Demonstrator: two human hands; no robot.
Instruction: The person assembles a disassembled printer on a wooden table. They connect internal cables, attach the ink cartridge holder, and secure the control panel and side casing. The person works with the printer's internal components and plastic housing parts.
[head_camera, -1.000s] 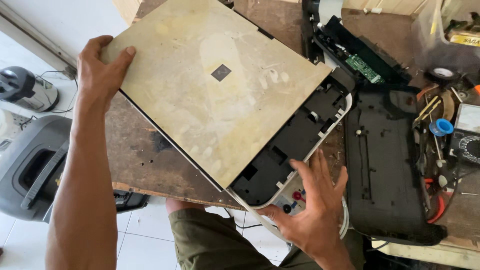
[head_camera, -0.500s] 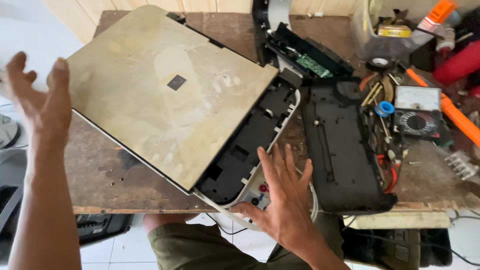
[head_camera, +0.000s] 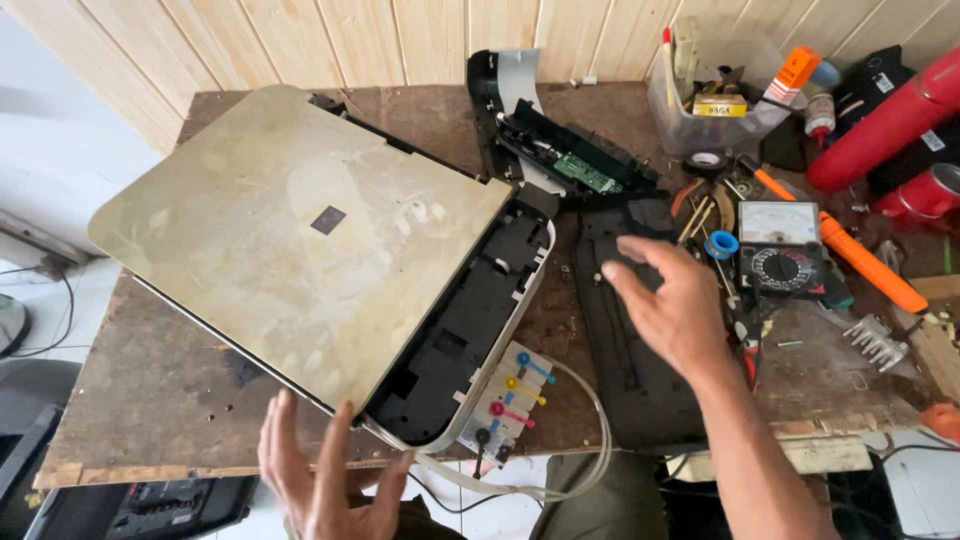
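My left hand (head_camera: 325, 475) is at the near edge of the worn brown wooden workbench (head_camera: 160, 390), palm up, fingers spread apart and holding nothing. Its fingertips lie just beside the near corner of the opened white-and-black printer with the yellowed flat lid (head_camera: 300, 245), but I cannot tell whether they touch it. The printer lies slantwise on the left half of the workbench, its far-left corner overhanging the edge. Its lid covers most of the body; a black inner cavity shows along its right side.

At the printer's near right corner sits a small ink-tank block with blue, yellow, magenta and black caps (head_camera: 510, 395). Pale tubing (head_camera: 590, 440) loops from it past the bench edge.

My right hand (head_camera: 675, 305) hovers over the flat black plastic panel (head_camera: 625, 380) to the right of the printer, fingers apart and slightly curled, gripping nothing.

Just right of that hand lie a black analogue multimeter with a dial (head_camera: 785, 250) and a small blue tape roll (head_camera: 721, 244). An orange-handled tool (head_camera: 865, 262) lies farther right. A clear plastic tub of parts (head_camera: 715, 105) stands at the far right.
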